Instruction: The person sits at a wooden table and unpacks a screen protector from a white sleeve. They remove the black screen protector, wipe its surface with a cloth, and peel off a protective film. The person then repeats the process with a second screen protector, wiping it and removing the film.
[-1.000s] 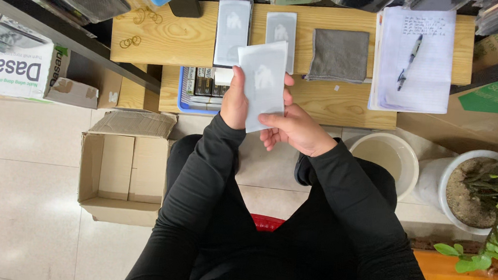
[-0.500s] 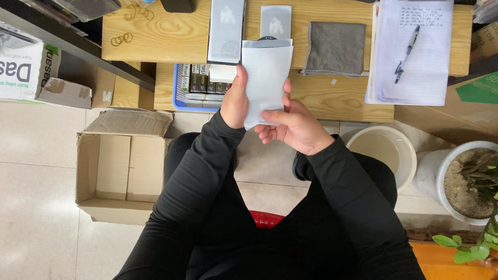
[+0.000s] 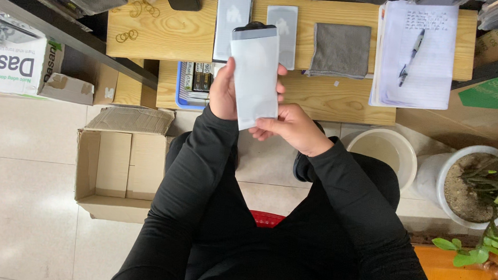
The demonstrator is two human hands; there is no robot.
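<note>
Both of my hands hold one flat white pouch [image 3: 256, 75] upright above my lap. A dark object sticks out of the pouch's open top edge. My left hand [image 3: 223, 90] grips the pouch's left side. At its lower right corner my right hand [image 3: 290, 127] pinches it from below. Beyond the pouch, on the wooden desk [image 3: 162, 32], lie two more flat pouches [image 3: 233, 20] side by side and a folded grey cloth [image 3: 342, 49].
A notepad with a pen [image 3: 414, 52] lies at the desk's right end. A blue tray [image 3: 194, 82] sits on the lower shelf. An open cardboard box [image 3: 119, 171] stands on the floor at left. At right are a white bucket [image 3: 387, 154] and a potted plant [image 3: 482, 182].
The pouch has turned from tilted to more upright in my hands, and a dark object now shows at its top. The view has shifted slightly.
</note>
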